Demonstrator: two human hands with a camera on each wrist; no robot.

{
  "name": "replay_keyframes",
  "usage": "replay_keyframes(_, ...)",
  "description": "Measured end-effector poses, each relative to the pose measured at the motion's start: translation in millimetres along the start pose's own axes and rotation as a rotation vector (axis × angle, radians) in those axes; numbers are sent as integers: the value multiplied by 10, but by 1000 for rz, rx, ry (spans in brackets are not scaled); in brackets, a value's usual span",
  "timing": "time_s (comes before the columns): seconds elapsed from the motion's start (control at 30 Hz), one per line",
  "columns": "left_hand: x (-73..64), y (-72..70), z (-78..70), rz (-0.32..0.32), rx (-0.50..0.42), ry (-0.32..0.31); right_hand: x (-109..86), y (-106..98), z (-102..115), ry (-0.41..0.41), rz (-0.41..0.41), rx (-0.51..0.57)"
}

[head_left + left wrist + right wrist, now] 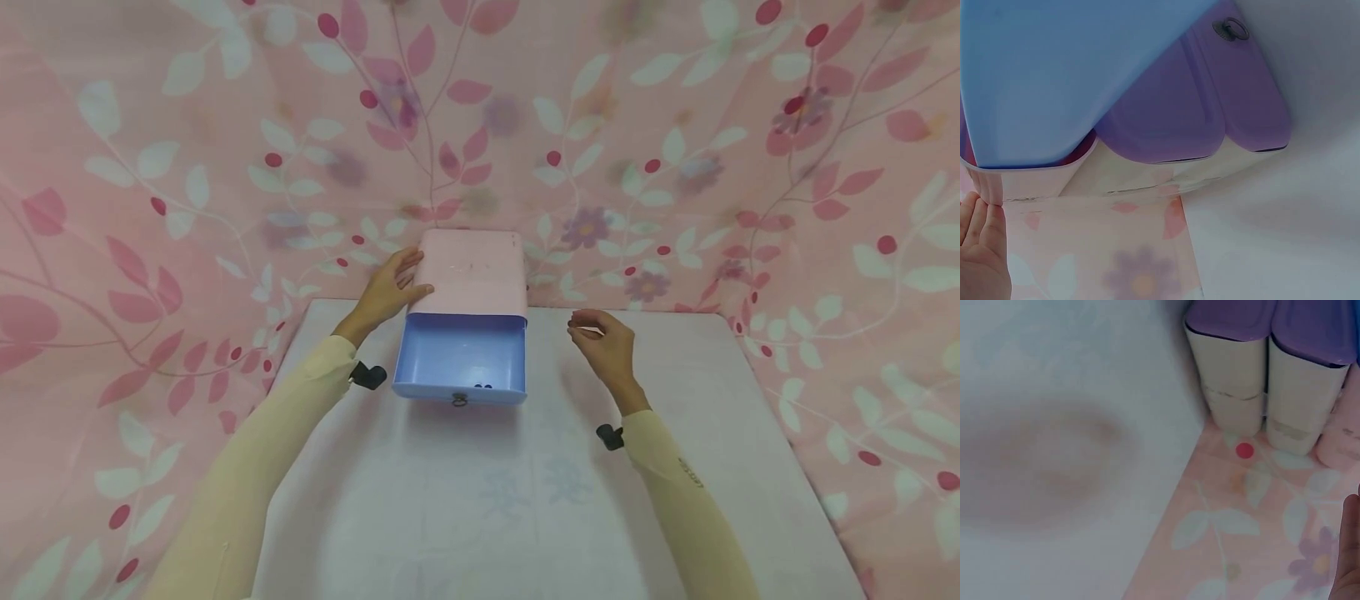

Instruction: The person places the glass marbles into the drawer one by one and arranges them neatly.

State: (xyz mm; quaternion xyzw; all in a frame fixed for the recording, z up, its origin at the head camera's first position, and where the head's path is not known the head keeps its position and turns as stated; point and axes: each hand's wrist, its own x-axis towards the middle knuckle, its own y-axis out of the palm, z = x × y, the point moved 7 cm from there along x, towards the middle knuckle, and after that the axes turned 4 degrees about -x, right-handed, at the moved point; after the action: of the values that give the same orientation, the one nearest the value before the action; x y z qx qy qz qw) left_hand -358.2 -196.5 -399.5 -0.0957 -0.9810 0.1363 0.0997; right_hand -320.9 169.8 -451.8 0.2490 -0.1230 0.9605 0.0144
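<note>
A small drawer cabinet [472,271] with a pale pink top stands at the table's back edge. Its blue top drawer [461,354] is pulled out, with a ring handle on the front and two small dark things [483,386] inside near the front wall. Lower purple drawers [1166,106] are pushed in. My left hand [386,287] rests against the cabinet's left side, fingers fairly straight. To the right of the cabinet, my right hand [606,340] hovers with fingers loosely bent toward the thumb; nothing shows between them. In the right wrist view only some fingers [1349,544] appear.
A white-covered table [465,517] lies under the cabinet, with faint blue markings near the middle. Pink floral cloth [637,150] hangs behind and along both sides. Each wrist carries a small black camera [369,376].
</note>
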Motion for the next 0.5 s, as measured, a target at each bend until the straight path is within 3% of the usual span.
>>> replay_keyframes(0.17, -9, 7, -4, 3, 7, -2, 29, 124, 373, -82, 16, 23)
replay_keyframes(0.5, 3, 0, -13, -1, -1, -4, 23, 384, 740, -195, 98, 60)
